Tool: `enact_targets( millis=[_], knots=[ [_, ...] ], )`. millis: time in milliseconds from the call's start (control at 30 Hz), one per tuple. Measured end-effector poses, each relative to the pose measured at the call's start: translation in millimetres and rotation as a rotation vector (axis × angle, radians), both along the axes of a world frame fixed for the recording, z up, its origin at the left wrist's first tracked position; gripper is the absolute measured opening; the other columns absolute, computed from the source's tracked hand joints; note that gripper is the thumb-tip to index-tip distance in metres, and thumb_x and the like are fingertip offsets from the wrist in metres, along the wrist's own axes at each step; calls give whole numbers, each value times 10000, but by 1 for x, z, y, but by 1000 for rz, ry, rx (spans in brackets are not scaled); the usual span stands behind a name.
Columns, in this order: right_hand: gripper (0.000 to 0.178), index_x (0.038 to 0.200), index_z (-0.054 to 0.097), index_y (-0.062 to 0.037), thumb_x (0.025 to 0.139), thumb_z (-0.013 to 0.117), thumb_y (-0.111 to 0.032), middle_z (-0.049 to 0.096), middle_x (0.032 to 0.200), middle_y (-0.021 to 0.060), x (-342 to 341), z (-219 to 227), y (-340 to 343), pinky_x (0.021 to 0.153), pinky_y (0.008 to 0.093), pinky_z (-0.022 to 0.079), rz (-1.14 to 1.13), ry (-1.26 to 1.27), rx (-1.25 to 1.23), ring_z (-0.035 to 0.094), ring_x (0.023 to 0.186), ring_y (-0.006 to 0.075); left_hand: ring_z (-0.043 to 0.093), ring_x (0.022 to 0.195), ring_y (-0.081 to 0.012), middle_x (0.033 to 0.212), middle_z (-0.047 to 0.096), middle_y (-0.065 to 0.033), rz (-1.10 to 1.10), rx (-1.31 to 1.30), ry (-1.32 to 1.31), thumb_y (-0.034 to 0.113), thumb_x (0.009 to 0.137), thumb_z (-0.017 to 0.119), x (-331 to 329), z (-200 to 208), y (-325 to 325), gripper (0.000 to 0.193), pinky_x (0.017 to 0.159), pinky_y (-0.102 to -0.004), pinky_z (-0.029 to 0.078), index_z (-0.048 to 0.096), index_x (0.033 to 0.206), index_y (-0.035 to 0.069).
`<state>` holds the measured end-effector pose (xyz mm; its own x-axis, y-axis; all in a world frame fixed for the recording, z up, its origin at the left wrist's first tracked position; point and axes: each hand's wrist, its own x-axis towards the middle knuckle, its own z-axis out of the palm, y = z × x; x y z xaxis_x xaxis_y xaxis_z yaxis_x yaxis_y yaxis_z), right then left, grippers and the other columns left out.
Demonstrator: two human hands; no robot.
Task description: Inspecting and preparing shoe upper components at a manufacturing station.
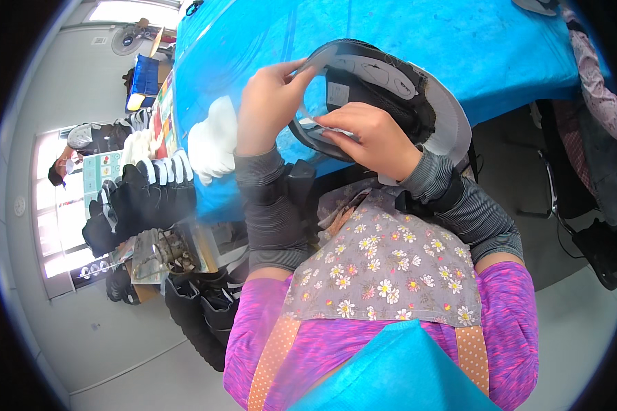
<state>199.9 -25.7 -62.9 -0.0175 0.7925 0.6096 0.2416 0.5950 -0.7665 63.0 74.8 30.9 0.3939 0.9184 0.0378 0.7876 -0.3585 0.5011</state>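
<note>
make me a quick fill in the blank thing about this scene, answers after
The left hand and right hand both grip the black-and-grey piece; the ____ hand is nearer the white stack.
The plain table cover is coloured ____.
The grey apron is printed with white and yellow ____.

Missing words: left; blue; flowers.

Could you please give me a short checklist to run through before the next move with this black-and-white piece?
1. Left hand grips the rim of the black-and-white piece: ok, at its upper left.
2. Right hand has fingertips closed on the rim: cannot tell.
3. Inside faces up into view: ok, the pale label shows.
4. Striped sleeves leave both hands uncovered: ok.
5. White stack is apart from the piece: ok.
</note>
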Motion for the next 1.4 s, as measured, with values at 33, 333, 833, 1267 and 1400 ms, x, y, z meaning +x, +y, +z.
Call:
enact_targets(
  millis=[33, 333, 833, 1267, 1400],
  knots=[
    [232, 1041, 654, -31, 814, 637, -74, 656, 909, 132, 1, -2, 0, 742, 377, 498, 7, -1, 16, 617, 825, 304, 584, 642, -162, 729, 648, -115, -26, -79, -89, 361, 884, 572, -3, -1, -1, 421, 628, -315, 459, 651, 1111, 15],
    [316, 1150, 617, -24, 837, 609, -66, 654, 985, 159, -2, -9, 11, 766, 365, 501, 45, 122, -39, 623, 885, 320, 400, 1276, -211, 1382, 435, -146, -223, -183, -836, 355, 1030, 299, 2, -54, -25, 528, 1074, -328, 288, 384, 1378, -33],
    [315, 1140, 625, -19, 826, 617, -5, 660, 968, 145, -6, -8, 16, 753, 336, 502, 54, 135, -39, 631, 864, 282, 439, 1222, -213, 1324, 479, -131, -161, -54, -900, 360, 1035, 244, 5, -69, -25, 505, 1054, -323, 312, 445, 1326, 0],
    [231, 1037, 606, -15, 810, 570, -21, 641, 938, 157, 49, 27, 21, 786, 395, 486, -49, -240, 144, 597, 909, 334, 500, 1116, -249, 1212, 538, -151, -354, 190, -638, 404, 948, 444, -14, -43, -29, 482, 976, -348, 363, 561, 1222, 25],
    [296, 1102, 573, -56, 811, 622, -51, 645, 975, 142, 77, 55, 46, 801, 393, 492, -321, -416, 234, 602, 932, 332, 597, 960, -343, 1057, 637, -204, -145, 374, -215, 160, 839, 575, -2, -24, -53, 391, 824, -411, 462, 563, 1206, 27]
  ],
)
